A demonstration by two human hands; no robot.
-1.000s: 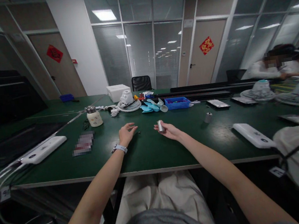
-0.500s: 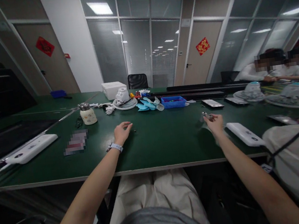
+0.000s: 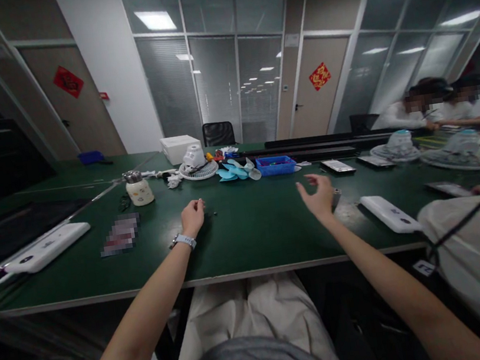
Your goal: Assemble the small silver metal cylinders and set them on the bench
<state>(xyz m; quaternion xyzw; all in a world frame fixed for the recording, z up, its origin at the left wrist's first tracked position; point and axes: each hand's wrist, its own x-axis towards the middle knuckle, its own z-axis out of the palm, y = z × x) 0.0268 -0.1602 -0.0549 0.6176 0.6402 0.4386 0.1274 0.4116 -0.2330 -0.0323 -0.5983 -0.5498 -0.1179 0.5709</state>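
My left hand (image 3: 193,218) is just above the green table (image 3: 256,234), left of centre, its fingers curled together. Whatever it pinches, if anything, is too small or hidden to name. A tiny dark piece (image 3: 215,213) lies on the table just right of that hand. On the right, my right hand (image 3: 320,195) is open, thumb and fingers spread apart, with nothing between them. Directly beside it, partly behind the wrist, stands a small shiny metal object (image 3: 336,197) whose kind I cannot make out.
A cream bottle (image 3: 139,193) stands at left near a white power-bank-like device (image 3: 53,247). Farther back are a white fan part (image 3: 194,158), light-blue fan blades (image 3: 233,171) and a blue tray (image 3: 276,165). Another white device (image 3: 389,214) lies right, near a seated person's sleeve (image 3: 472,242).
My right hand has let go of the small metal object, opened and moved left. The object stays on the table. My left hand's fingers have curled in more.
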